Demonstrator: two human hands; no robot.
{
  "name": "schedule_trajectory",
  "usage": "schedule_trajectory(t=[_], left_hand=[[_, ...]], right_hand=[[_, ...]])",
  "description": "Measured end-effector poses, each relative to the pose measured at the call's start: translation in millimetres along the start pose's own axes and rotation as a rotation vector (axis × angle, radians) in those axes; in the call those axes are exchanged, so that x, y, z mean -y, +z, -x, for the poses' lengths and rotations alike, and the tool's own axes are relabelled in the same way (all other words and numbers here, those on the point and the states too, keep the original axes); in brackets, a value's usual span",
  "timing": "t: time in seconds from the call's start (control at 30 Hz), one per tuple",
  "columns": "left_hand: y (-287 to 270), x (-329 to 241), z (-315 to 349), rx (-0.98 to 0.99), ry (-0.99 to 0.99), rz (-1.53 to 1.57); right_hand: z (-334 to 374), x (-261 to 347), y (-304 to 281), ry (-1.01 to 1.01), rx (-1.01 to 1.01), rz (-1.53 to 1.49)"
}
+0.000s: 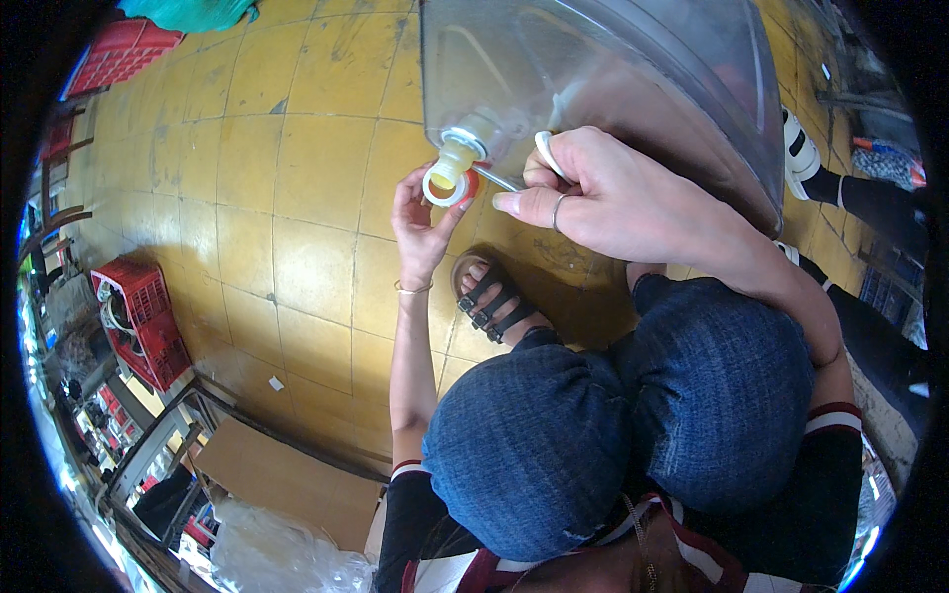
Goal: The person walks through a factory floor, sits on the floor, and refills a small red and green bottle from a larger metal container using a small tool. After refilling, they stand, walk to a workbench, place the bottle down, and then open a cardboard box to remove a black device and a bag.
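Observation:
A large grey translucent plastic container [593, 89] stands tilted before my knees. From its lower left corner juts a pale yellow ribbed spout [455, 161]. My left hand [422, 222] pinches a red-and-white ring [465, 191] at the spout's end, thumb and fingers on either side. Above my right knee, my right hand [603, 188] is closed on what looks like scissors, with a white loop handle [547, 153] and a slim metal shaft [497, 180]. The metal points at the ring and seems to reach its right side; exact contact is hard to see.
Yellow floor tiles [316, 178] spread to the left. A red crate [143, 321] stands there, with another red crate [124, 54] farther off. Flat cardboard [287, 479] and clear plastic wrap [277, 553] lie at lower left. Another person's white-sandalled foot [799, 153] is at right.

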State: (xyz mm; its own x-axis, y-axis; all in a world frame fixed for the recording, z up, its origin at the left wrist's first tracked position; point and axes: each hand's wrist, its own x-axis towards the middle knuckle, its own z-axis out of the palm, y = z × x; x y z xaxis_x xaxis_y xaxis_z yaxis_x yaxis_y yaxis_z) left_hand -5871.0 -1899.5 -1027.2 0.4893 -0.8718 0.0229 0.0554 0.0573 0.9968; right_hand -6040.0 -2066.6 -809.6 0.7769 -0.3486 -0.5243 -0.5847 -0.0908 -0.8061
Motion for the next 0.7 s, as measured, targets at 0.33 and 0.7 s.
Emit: schedule_trajectory(t=[0.33,0.7], left_hand=[[0.5,-1.7,0.5,0.002,-0.022,-0.003],[2.4,-2.9,-0.2,-0.002,-0.020,0.007]], right_hand=[[-0.2,-0.6,0.6,-0.003,0.009,0.000],[-0.1,0.0,-1.2,-0.012,-0.007,-0.033]])
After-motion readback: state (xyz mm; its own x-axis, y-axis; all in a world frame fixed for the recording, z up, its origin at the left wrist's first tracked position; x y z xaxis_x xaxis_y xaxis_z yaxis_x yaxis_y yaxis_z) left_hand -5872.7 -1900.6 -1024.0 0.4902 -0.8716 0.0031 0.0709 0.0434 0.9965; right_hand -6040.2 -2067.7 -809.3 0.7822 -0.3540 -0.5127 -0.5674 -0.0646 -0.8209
